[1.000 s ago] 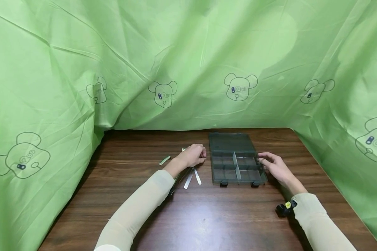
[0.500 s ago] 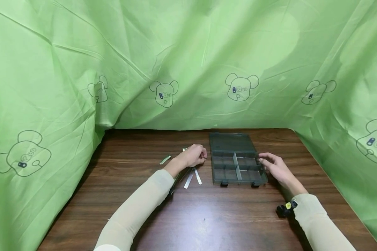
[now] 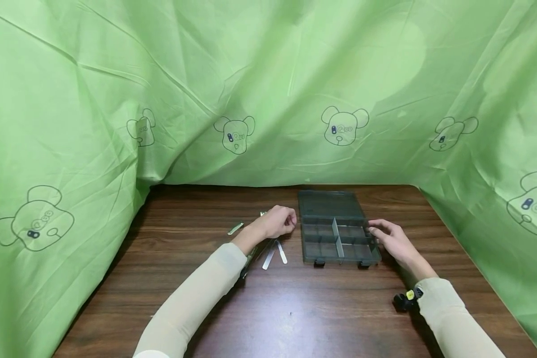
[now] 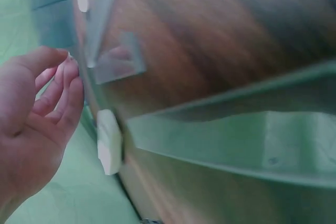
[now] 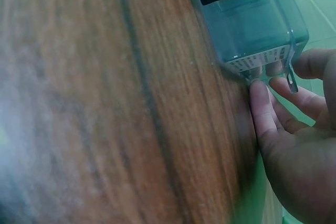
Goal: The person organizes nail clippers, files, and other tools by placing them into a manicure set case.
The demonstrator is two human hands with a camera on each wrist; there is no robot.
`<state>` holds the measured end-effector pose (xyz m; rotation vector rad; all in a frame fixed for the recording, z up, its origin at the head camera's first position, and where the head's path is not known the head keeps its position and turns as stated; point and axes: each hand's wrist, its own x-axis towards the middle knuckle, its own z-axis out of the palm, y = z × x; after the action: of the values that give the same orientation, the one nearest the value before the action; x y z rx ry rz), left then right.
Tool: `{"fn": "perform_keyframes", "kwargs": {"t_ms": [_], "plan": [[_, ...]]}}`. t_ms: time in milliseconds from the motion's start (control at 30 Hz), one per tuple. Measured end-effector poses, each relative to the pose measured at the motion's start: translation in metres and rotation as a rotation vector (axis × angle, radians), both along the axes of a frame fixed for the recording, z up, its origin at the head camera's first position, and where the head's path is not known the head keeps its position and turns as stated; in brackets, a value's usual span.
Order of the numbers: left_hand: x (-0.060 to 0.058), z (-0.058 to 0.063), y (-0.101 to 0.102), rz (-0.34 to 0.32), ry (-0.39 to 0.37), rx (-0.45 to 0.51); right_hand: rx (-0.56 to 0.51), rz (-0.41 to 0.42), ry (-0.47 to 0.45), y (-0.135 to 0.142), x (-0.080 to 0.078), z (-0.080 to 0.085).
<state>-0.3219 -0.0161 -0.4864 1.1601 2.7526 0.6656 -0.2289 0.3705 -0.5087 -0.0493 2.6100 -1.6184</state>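
1. Virtually nothing is shifting since the earlier frame.
2. Compartment box (image 3: 328,205) is lying on the table (image 3: 335,313) between the hands.
3. Left hand (image 3: 279,222) is showing curled fingers beside it; whether it is holding anything cannot be told.
4. Right hand (image 3: 397,244) is touching its right side, fingers loosely parted.

1. On the green cloth (image 3: 286,59), the bear head right of centre (image 3: 346,137) carries a blue mark, then rounded letters I read as roughly "Qoo".
2. On the bear head left of centre (image 3: 236,141), I make out a blue mark and a Q; the following letters are unclear.
3. The cloth's outer bear heads bear similar lettering, too distorted for me to read.
4. Along the box (image 5: 252,24), I see pale, short marks, illegible to me.
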Motion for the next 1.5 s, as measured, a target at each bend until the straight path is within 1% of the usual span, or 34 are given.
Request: {"fn": "perform_keyframes", "kwargs": {"t_ms": [133, 333, 433, 600, 800, 900, 1000, 1067, 1167, 1300, 1400, 1500], "plan": [[0.003, 0.008, 0.010, -0.020, 0.009, 0.061, 0.004, -0.002, 0.003, 0.001, 0.000, -0.001], [0.009, 0.015, 0.029, -0.054, -0.015, 0.144, -0.013, -0.002, 0.001, 0.000, -0.002, -0.003], [0.012, 0.017, 0.039, -0.069, -0.011, 0.154, -0.018, -0.008, 0.002, -0.001, -0.003, -0.004], [0.015, 0.015, 0.052, -0.062, 0.011, 0.157, -0.040, -0.009, 0.002, -0.001, -0.004, -0.004], [0.016, 0.015, 0.058, -0.093, 0.022, 0.161, -0.046, -0.006, 0.009, -0.001, -0.004, -0.004], [0.016, 0.019, 0.054, -0.102, 0.021, 0.163, -0.044, -0.006, 0.011, -0.001, -0.002, -0.004], [0.013, 0.024, 0.044, -0.087, 0.017, 0.162, -0.039, 0.003, 0.018, -0.002, -0.001, -0.003], [0.010, 0.026, 0.034, -0.066, 0.014, 0.161, -0.049, 0.001, 0.021, -0.002, -0.001, -0.002], [0.003, 0.027, 0.018, -0.033, 0.033, 0.152, -0.052, 0.001, 0.023, -0.002, -0.002, -0.001], [-0.007, 0.027, -0.004, 0.013, 0.054, 0.142, -0.047, 0.002, 0.023, -0.002, -0.003, -0.003], [-0.011, 0.026, -0.017, 0.057, 0.040, 0.137, -0.050, -0.004, 0.021, -0.001, -0.003, -0.004], [-0.014, 0.023, -0.026, 0.097, 0.007, 0.123, -0.056, -0.009, 0.013, 0.000, -0.004, -0.006]]}}
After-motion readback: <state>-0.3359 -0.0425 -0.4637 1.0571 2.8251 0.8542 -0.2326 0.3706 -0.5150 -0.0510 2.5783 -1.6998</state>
